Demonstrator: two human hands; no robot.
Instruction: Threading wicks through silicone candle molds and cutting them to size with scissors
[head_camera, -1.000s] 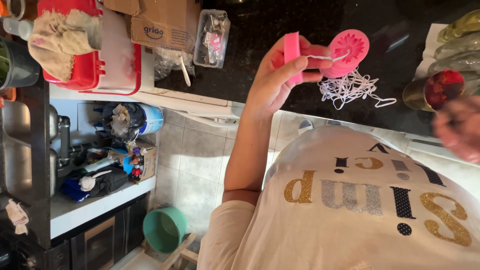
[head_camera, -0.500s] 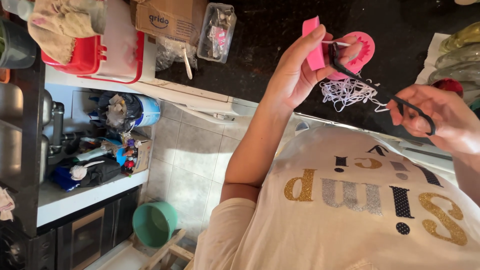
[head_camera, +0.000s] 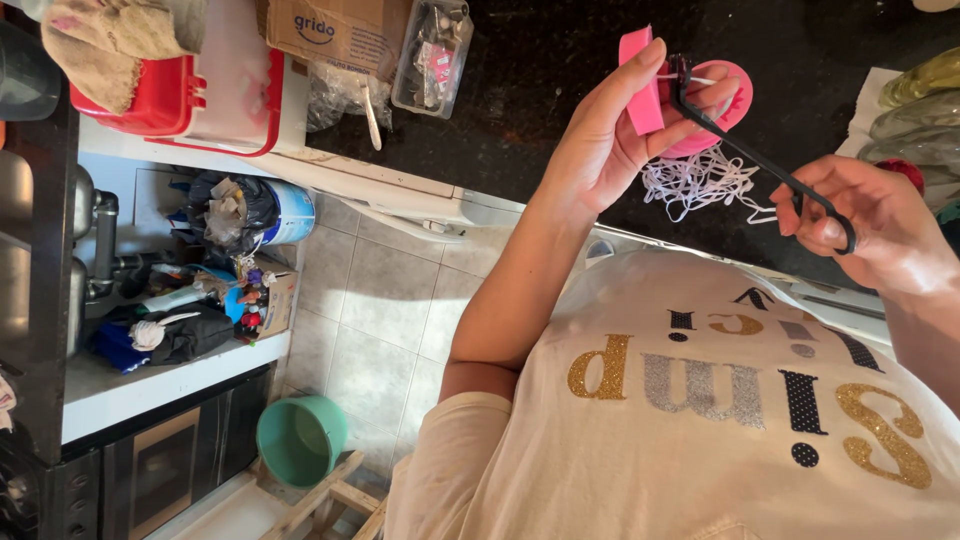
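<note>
Holding a pink rectangular piece (head_camera: 640, 85) between thumb and fingers, the left hand (head_camera: 610, 140) is raised above the dark surface (head_camera: 520, 80), with a round pink piece (head_camera: 725, 110) just behind its fingertips. The right hand (head_camera: 865, 225) grips the loop handles of black scissors (head_camera: 745, 150), whose blades reach up to the pink piece at the left fingertips. A tangle of white string (head_camera: 695, 185) lies on the surface between the hands.
</note>
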